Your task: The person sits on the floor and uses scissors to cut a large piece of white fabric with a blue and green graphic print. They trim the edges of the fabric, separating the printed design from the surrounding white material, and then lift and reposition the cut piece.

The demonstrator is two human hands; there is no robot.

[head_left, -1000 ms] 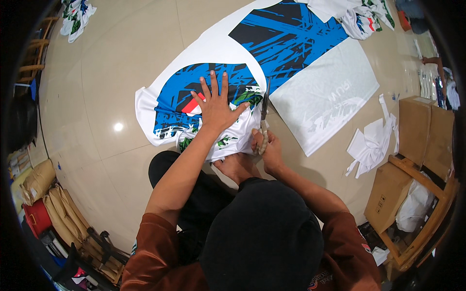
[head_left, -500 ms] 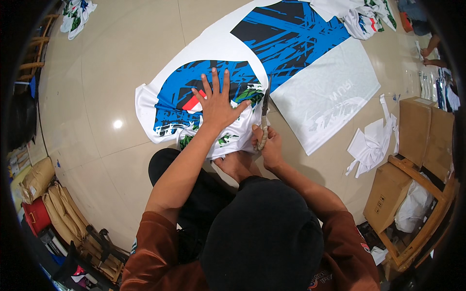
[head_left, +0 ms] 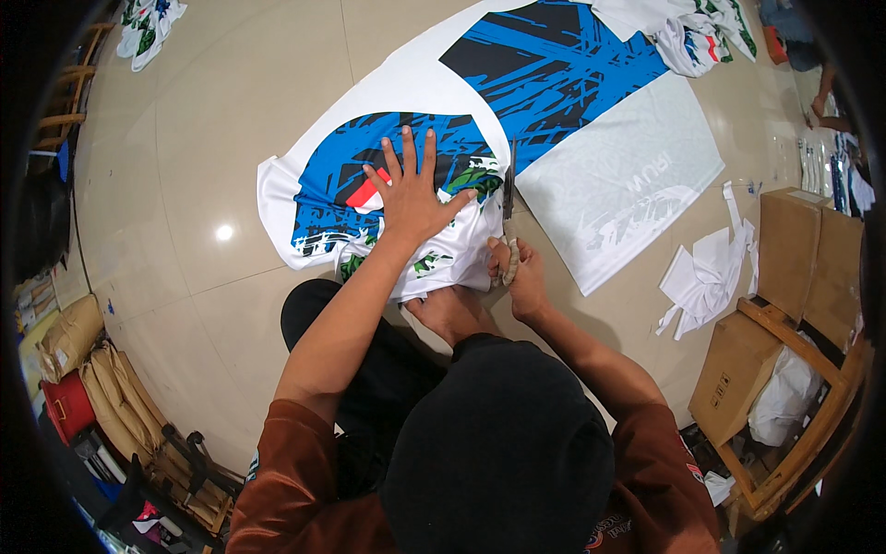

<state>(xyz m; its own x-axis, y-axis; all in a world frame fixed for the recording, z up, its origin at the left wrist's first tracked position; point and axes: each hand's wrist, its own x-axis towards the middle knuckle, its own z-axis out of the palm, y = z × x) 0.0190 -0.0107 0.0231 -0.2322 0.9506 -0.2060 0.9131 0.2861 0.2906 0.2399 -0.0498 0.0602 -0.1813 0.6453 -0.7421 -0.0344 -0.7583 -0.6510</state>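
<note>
Right grip (head_left: 525, 275): curled round scissors (head_left: 508, 196), blades ahead. Fabric (head_left: 346, 148): ahead-left, long axis slanting away rightward; under nearer left grip (head_left: 413, 205), splayed flat, grasping nothing.

Floor (head_left: 175, 198) gives passage left of the fabric (head_left: 337, 171); boxes (head_left: 736, 369) block far right.

The beige tiled floor (head_left: 175, 194) carries blue printed cloth (head_left: 452, 129) at upper centre, white scraps (head_left: 706, 277) at middle right.
</note>
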